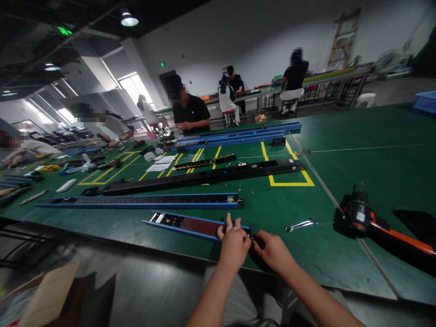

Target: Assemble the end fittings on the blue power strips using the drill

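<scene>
A short blue-edged power strip point(184, 223) lies at the near edge of the green table point(357, 150). My left hand point(233, 243) is closed over its right end, fingertips on top of the strip. My right hand point(272, 249) is curled beside it, pinching a small dark part at that same end; what it holds is too small to name. Both forearms reach in from the bottom of the view.
A long blue strip point(143, 201) and a long black strip point(204, 176) lie farther back. A silver wrench point(301, 224) and an orange-handled power driver point(374, 220) lie to the right. Several seated people work at the far side and at benches behind.
</scene>
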The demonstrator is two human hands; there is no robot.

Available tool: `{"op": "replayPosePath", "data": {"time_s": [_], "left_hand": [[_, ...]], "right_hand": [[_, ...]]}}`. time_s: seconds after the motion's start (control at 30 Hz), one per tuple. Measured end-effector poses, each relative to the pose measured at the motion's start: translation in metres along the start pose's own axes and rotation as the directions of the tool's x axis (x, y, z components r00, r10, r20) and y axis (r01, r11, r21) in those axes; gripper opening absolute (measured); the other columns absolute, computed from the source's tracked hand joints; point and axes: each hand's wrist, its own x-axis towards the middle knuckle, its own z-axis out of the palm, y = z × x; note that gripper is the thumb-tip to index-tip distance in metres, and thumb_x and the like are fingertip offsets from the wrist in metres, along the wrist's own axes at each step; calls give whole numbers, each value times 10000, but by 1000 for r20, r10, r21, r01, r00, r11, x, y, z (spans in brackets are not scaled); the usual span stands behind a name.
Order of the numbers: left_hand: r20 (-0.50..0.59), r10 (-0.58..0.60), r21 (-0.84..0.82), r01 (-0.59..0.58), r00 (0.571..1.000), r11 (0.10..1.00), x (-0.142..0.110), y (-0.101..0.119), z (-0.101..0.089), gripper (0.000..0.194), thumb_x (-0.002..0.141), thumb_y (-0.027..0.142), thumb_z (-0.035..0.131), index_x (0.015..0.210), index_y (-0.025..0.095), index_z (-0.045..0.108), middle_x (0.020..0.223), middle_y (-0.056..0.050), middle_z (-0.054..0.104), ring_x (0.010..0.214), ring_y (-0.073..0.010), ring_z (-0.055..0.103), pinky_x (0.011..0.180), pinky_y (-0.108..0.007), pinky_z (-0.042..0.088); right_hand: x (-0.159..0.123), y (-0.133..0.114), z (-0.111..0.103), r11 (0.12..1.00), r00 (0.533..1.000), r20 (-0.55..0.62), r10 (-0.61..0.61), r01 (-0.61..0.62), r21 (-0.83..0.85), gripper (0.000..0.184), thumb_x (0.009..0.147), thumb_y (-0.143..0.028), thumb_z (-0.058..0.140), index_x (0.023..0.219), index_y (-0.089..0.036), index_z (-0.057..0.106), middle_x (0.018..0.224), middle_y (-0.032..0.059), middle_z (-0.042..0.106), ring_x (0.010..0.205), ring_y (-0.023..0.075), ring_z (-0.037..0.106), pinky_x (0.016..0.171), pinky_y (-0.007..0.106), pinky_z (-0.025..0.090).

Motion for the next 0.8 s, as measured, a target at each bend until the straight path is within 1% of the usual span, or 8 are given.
{"op": "replayPosePath", "data": {"time_s": [0.1, 0.17, 0.3, 0.43, 0.6, 0.63, 0.7, 0.8], "left_hand": [[14, 0, 6, -1, 1000, 1000, 0, 0, 0, 182, 798, 236, 539, 634, 205, 611, 1353, 3, 503, 1389, -289, 175, 994, -568, 204], [23, -2, 10, 1, 1000, 1000, 1, 1, -2, 191, 798, 244, 543, 624, 203, 609, 1355, 5, 501, 1392, -287, 162, 998, -568, 199], [76, -18, 14, 17, 997, 1000, 3, 3, -6, 200, 798, 246, 539, 621, 192, 614, 1371, -5, 484, 1402, -289, 115, 1006, -569, 195], [136, -12, -7, 13, 991, 1000, 4, 4, -10, 196, 814, 242, 509, 672, 197, 637, 1411, -5, 433, 1410, -287, 59, 1021, -590, 175], [132, 10, -86, 2, 991, 996, -2, -1, -14, 192, 796, 196, 487, 698, 226, 649, 1415, 36, 424, 1410, -285, 80, 1049, -600, 152], [131, 14, -94, -1, 991, 996, -5, 0, -15, 173, 788, 212, 502, 703, 232, 652, 1424, 34, 409, 1409, -292, 82, 1050, -606, 150], [111, 29, -82, -20, 993, 996, -12, 3, -17, 124, 772, 304, 557, 740, 238, 658, 1445, 1, 378, 1407, -318, 73, 1045, -630, 144], [15, 33, -3, -33, 999, 999, -20, 11, -14, 261, 746, 467, 604, 825, 223, 650, 1445, -69, 374, 1402, -352, 59, 1037, -660, 132]], "right_hand": [[-1, 3, 3, 997, 998, -41, -45, 47, 64, 171, 843, -253, 500, 934, -170, 620, 881, 66, 668, 801, 178, 613, 703, 250, 416], [0, 6, 4, 992, 996, -47, -76, 80, 98, 190, 855, -239, 490, 965, -169, 628, 917, 73, 660, 840, 178, 602, 748, 255, 422], [3, 9, 3, 988, 995, 11, -103, 101, 117, 199, 883, -240, 456, 814, -175, 632, 801, 53, 640, 760, 173, 577, 703, 259, 409], [6, 7, 1, 984, 994, 17, -112, 108, 141, 169, 863, -186, 459, 743, -175, 577, 753, 34, 606, 725, 158, 550, 666, 244, 378], [10, 5, -5, 981, 983, 112, -146, 129, 144, 140, 865, -192, 430, 762, -177, 524, 759, 35, 589, 698, 151, 519, 638, 242, 356], [10, 5, -6, 982, 981, 131, -145, 127, 138, 126, 862, -187, 424, 772, -176, 512, 766, 41, 586, 694, 152, 513, 637, 244, 356], [11, 6, -7, 983, 975, 159, -152, 131, 131, 65, 816, -140, 441, 790, -175, 489, 790, 49, 580, 705, 153, 509, 648, 245, 361], [12, 7, -8, 978, 967, 190, -170, 143, 150, 162, 703, -56, 470, 814, -174, 473, 828, 49, 581, 734, 153, 507, 670, 240, 363]]}}
